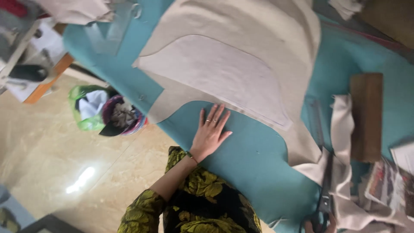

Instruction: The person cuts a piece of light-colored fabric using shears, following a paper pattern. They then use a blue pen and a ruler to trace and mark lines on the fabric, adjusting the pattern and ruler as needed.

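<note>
- Teal table [254,159], beige cloth [276,51] spread across, paper pattern [215,73] on top.
- Left hand [210,131] flat, fingers spread, pressing table beside cloth edge.
- Right hand [320,224] at bottom edge, gripping scissors [325,194] at cloth.

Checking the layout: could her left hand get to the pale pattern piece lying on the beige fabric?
Probably yes. The left hand lies flat on the teal table, its fingers near the beige fabric; nothing blocks the pattern piece.

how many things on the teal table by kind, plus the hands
beige fabric: 1
pale pattern piece: 1
scissors: 1
wooden block: 1
clear ruler: 1
hands: 2, left hand, right hand
total: 7
</note>
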